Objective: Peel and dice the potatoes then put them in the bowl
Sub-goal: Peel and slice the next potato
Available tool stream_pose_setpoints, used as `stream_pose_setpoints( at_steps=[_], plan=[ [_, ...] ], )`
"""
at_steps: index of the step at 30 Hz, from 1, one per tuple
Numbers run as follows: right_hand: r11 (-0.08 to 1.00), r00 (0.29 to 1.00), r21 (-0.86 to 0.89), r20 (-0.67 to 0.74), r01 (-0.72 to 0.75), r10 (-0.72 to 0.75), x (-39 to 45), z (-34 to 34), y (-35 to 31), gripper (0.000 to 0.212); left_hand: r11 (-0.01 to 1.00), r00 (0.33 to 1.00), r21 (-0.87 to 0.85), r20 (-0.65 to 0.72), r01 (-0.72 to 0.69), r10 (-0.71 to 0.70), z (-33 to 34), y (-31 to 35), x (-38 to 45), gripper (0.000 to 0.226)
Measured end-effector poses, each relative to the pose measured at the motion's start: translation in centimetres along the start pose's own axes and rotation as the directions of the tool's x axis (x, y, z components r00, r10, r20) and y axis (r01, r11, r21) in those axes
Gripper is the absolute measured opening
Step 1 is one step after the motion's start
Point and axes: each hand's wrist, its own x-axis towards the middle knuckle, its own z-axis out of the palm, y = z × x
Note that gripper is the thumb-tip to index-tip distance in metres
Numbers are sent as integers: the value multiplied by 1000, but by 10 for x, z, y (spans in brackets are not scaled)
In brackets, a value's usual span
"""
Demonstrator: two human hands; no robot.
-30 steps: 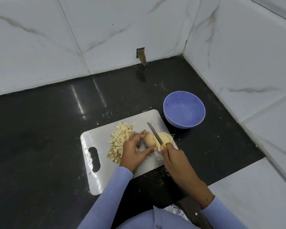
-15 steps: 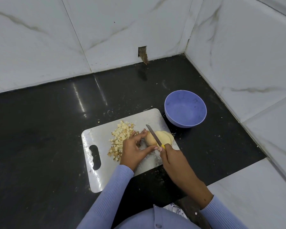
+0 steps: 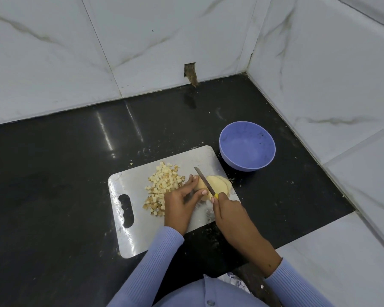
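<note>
A peeled potato (image 3: 200, 185) lies on the steel cutting board (image 3: 131, 182), with cut slices (image 3: 220, 185) leaning off its right end. My left hand (image 3: 182, 200) grips the potato between thumb and fingertips. My right hand (image 3: 231, 216) holds a yellow-handled knife (image 3: 205, 182), its blade set across the potato between the uncut part and the slices. A heap of diced potato (image 3: 162, 187) lies on the board left of my left hand. The purple bowl (image 3: 247, 145) stands just past the board's far right corner with nothing in it.
The board lies on a black stone counter (image 3: 53, 173) in a corner of white marble walls (image 3: 319, 74). A small hole (image 3: 190, 72) sits in the back wall. A white floor slab (image 3: 341, 251) lies at the lower right. Potato crumbs are scattered around the board.
The knife blade has shifted slightly left along the potato and the slices lean further right. My left hand has kept its grip and the bowl has not moved.
</note>
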Motion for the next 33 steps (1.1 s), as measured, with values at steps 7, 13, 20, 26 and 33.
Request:
stream_pose_setpoints(
  at_steps=[7,13,20,26,33],
  plan=[
    [1000,1000,-25,-8,1,-2,0,-2,-4,33,930,971,-342,-137,138,-194,16,0,-2,36],
    [998,1000,-63,-7,-19,19,-6,1,1,35,887,962,-435,-135,158,-237,21,2,-3,34],
    [999,998,-15,30,-51,52,5,-1,-9,32,888,966,-434,-124,154,-228,22,0,-3,34],
    [998,994,7,92,-60,59,1,4,-7,29,878,954,-452,-158,159,-255,22,-2,-3,33],
    [990,978,14,155,-140,136,13,9,-13,16,877,954,-445,-133,185,-269,22,-2,-2,36]
  ],
)
